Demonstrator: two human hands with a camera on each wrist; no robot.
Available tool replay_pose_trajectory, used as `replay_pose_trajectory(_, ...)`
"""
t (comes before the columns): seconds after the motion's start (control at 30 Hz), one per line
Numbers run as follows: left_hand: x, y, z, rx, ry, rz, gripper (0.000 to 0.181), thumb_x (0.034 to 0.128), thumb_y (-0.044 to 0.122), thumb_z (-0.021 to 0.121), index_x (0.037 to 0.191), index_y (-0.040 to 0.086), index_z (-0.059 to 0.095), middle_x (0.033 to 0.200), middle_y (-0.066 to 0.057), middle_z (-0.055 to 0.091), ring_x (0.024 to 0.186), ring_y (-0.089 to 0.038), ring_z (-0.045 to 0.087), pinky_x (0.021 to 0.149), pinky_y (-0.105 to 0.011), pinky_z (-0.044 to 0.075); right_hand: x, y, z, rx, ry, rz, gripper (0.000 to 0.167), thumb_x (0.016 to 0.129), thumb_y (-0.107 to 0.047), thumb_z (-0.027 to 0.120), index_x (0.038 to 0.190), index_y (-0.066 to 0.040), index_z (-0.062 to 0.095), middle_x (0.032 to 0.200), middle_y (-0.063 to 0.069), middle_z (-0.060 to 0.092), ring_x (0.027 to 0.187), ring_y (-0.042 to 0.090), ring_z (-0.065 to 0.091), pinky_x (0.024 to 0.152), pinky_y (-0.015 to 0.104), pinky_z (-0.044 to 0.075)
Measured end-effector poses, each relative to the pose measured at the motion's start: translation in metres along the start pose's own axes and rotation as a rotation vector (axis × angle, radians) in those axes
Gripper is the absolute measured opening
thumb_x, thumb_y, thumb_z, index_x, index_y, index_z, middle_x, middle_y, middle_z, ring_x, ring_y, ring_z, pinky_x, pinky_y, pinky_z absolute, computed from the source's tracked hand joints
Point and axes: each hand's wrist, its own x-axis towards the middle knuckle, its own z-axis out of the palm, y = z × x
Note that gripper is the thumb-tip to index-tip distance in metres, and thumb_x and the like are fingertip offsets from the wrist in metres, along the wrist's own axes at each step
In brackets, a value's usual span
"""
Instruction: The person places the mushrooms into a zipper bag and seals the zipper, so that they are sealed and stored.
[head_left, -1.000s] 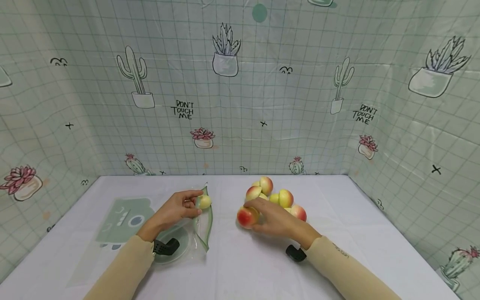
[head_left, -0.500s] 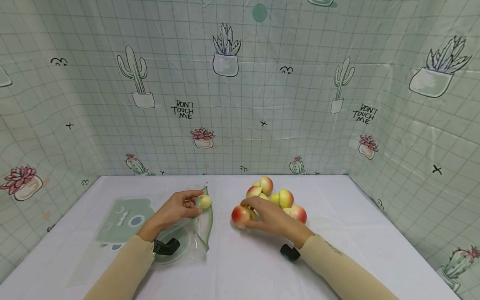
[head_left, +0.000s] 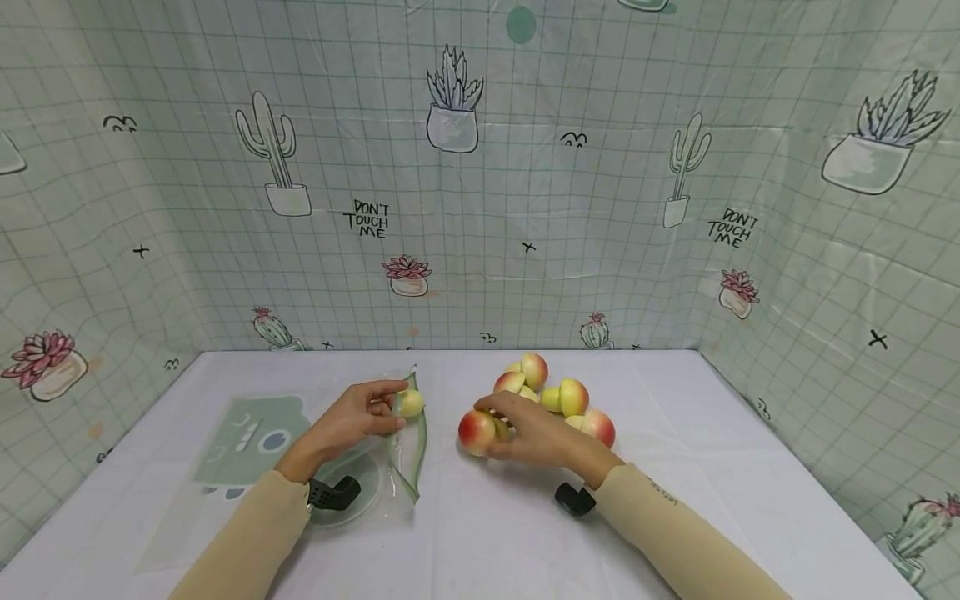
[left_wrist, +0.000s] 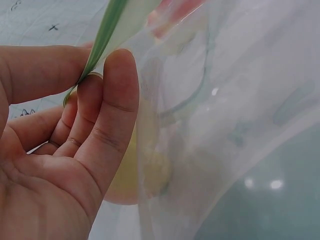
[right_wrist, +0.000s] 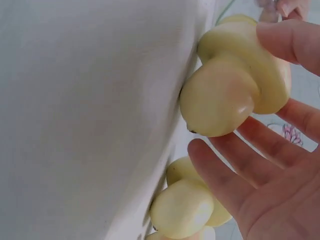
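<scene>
Nearest, at the bottom of the frame, two beige sleeves reach forward, a black wrist device showing beside each cuff.

Left of centre, the person's left hand has its fingers curled in, the gap narrow, pinching the green edge strip of a clear plastic bag with green printed shapes. The bag lies across the left of the frame, its mouth facing right; the strip runs from top to bottom. A smooth, pale yellow rounded piece sits at that mouth, partly seen through the film; whether it is fully inside I cannot tell.

Right of centre, the right hand is moderately spread, thumb and fingers around a glossy red-and-yellow mushroom-shaped piece. Its domed red cap points left in the head view and its yellow bulb-like stem right, so the long axis runs roughly sideways. In the right wrist view the stem faces the camera.

Just beyond that hand, more mushroom-shaped pieces lie in a loose cluster on the white-covered bench, their caps turned various ways.

Farthest, a pale gridded curtain printed with potted cacti and succulents fills the upper frame.
</scene>
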Motion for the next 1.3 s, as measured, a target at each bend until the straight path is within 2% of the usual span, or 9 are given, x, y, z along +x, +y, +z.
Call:
replay_pose_trajectory(0.37, 0.0, 0.001, 0.0, 0.0, 0.008, -0.004, 0.065, 0.0853, -0.004, 0.065, 0.143, -0.008, 0.035, 0.087, -0.006, 0.038, 0.075, -0.011, 0.041, 0.064, -0.03, 0.039, 0.004, -0.001, 0.001, 0.022, -0.004, -0.015, 0.043, 0.083, -0.024, 0.072, 0.122, -0.017, 0.055, 0.116, -0.008, 0.057, 0.108, 0.008, 0.053, 0.094, 0.031, 0.043)
replay_pose_trajectory(0.63, 0.0, 0.001, 0.001, -0.001, 0.009, -0.008, 0.065, 0.0852, -0.004, 0.065, 0.143, -0.007, 0.035, 0.086, -0.006, 0.037, 0.074, -0.011, 0.04, 0.063, -0.03, 0.038, 0.005, -0.002, 0.004, 0.0, -0.015, 0.007, 0.055, 0.082, -0.026, 0.072, 0.132, -0.013, 0.053, 0.125, -0.003, 0.056, 0.113, 0.011, 0.052, 0.097, 0.035, 0.042)
replay_pose_trajectory(0.9, 0.0, 0.001, 0.0, 0.0, 0.013, -0.007, 0.065, 0.085, -0.004, 0.066, 0.143, -0.007, 0.035, 0.085, -0.006, 0.037, 0.074, -0.011, 0.04, 0.062, -0.029, 0.038, 0.007, -0.004, 0.007, 0.035, 0.018, 0.057, 0.053, 0.081, -0.029, 0.071, 0.13, -0.018, 0.055, 0.124, -0.007, 0.056, 0.111, 0.011, 0.053, 0.096, 0.035, 0.042)
replay_pose_trajectory(1.3, 0.0, 0.0, 0.0, 0.0, 0.01, -0.006, 0.064, 0.085, -0.004, 0.066, 0.142, -0.007, 0.036, 0.087, -0.006, 0.037, 0.075, -0.011, 0.04, 0.063, -0.029, 0.038, 0.018, -0.005, 0.008, 0.018, 0.067, 0.017, 0.053, 0.08, -0.028, 0.073, 0.128, -0.012, 0.056, 0.123, -0.003, 0.059, 0.113, 0.012, 0.054, 0.098, 0.034, 0.042)
